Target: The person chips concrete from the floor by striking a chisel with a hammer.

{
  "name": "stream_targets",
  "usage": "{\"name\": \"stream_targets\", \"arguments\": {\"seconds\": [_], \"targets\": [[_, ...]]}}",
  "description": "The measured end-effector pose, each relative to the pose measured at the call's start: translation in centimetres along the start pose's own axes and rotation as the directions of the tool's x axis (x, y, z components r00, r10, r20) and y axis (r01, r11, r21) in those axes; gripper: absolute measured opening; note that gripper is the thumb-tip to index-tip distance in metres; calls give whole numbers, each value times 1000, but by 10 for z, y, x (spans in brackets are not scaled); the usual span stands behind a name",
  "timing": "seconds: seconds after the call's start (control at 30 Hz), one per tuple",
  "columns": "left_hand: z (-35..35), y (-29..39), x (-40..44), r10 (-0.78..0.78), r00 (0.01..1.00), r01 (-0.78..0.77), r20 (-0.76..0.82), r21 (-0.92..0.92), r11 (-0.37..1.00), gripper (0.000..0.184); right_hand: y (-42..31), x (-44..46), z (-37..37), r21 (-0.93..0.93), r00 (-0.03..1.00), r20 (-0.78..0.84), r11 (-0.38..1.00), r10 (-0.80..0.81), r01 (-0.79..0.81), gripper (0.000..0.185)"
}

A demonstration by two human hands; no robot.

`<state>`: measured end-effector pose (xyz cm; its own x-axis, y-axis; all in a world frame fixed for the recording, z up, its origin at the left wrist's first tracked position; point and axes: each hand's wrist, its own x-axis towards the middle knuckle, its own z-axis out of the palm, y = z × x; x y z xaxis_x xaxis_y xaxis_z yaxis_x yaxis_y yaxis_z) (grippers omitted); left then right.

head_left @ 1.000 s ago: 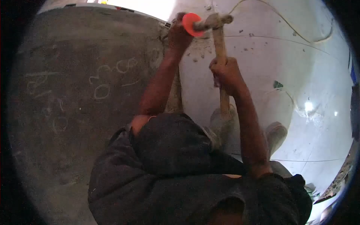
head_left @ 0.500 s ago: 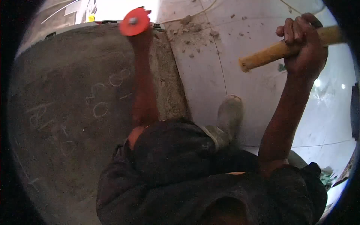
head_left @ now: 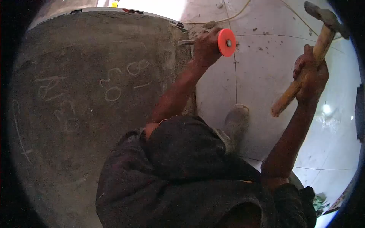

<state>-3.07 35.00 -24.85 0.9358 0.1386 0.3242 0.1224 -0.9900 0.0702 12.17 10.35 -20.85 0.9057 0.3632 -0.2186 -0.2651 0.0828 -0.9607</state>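
Note:
My left hand (head_left: 205, 48) is wrapped around a chisel with a round red hand guard (head_left: 227, 42). The metal blade (head_left: 185, 43) of the chisel points left over the edge of a grey cement surface (head_left: 125, 133); whether its tip touches is hard to tell. Over on the right, my right hand (head_left: 312, 78) grips a hammer by its wooden handle (head_left: 289, 99), with the head (head_left: 323, 17) raised and tilted up. The two tools are apart.
Chalk figures (head_left: 114, 91) mark the cement surface. Pale floor tiles (head_left: 216, 83) lie to the right, with rubble bits (head_left: 262, 48) and a thin cable (head_left: 232, 17). A dusty shoe (head_left: 236, 119) stands on the tiles. A white printed strip (head_left: 133, 12) borders the cement's far side.
My left hand has brought the chisel right and down to the cement edge, its blade now pointing left. My right hand has turned the hammer more upright, bringing its head into view.

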Motion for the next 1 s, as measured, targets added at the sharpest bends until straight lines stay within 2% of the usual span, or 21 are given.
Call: {"name": "stream_targets", "arguments": {"seconds": [0.07,0.1,0.2,0.23,0.3,0.33,0.4,0.43,0.47,0.5,0.53,0.57,0.6,0.63,0.7,0.77,0.8,0.87,0.9,0.97,1.0], "targets": [[-4,-6,2,-61,998,61,-4,6,998,28,7,-3,3,166,995,-8,981,-96,96,20],[-7,-9,3,-119,993,119,-9,11,993,28,5,-4,0,167,996,-7,982,-93,93,20],[-8,-26,-3,-127,989,128,-70,4,992,27,-11,-1,-12,181,979,7,963,-204,199,23],[-5,-29,-6,-125,989,126,-75,6,992,27,-18,-2,-16,184,977,-49,960,-205,211,21],[-5,-26,-6,-172,980,173,-101,6,985,28,-31,-3,-22,347,946,32,891,-323,292,27],[-4,-26,-6,-177,979,178,-100,5,984,28,-31,-4,-19,345,947,36,893,-320,289,27],[-4,-27,-6,-122,982,136,-144,97,986,28,-24,-10,-7,195,931,-147,914,-333,357,21],[-7,-26,-7,-123,983,137,-139,103,985,28,20,-13,0,417,981,40,895,-192,158,16],[-4,-28,-11,-134,982,146,-131,90,985,28,64,-16,7,581,971,237,805,-31,-117,11],[-3,-27,-9,-140,981,150,-131,71,986,28,108,-20,14,636,905,408,673,123,-379,7],[-3,-25,-9,-139,980,149,-142,63,987,28,118,-37,31,390,946,299,888,129,-245,6],[-5,-24,-9,-140,986,146,-94,58,988,29,127,-53,48,66,974,185,987,134,-148,5],[-4,-23,-11,-141,989,143,-40,50,988,29,86,-69,63,-70,864,391,946,318,-316,9],[-1,-27,-4,-120,992,122,-48,43,992,29,56,-67,71,-218,685,547,872,480,-437,15],[7,-29,-13,-53,993,63,-108,88,994,30,33,-50,64,-268,846,390,924,364,-274,15],[-1,-23,-17,-144,987,148,-75,65,987,30,-6,-35,42,-36,943,324,997,75,-67,16],[-4,-27,-7,-171,982,175,-75,49,983,31,-11,-22,29,199,950,296,979,-103,44,18],[-2,-31,-10,-178,980,183,-84,56,982,31,0,-8,25,418,934,238,896,-265,148,19],[-2,-34,-9,-172,980,179,-99,61,982,32,23,-8,34,619,963,136,779,-234,102,20],[-8,-32,-13,-170,979,179,-114,76,981,33,52,-25,53,788,984,52,612,-169,64,21],[-7,-28,-8,-159,978,170,-134,79,982,33,57,-40,69,489,933,360,856,-24,-167,21]]}}
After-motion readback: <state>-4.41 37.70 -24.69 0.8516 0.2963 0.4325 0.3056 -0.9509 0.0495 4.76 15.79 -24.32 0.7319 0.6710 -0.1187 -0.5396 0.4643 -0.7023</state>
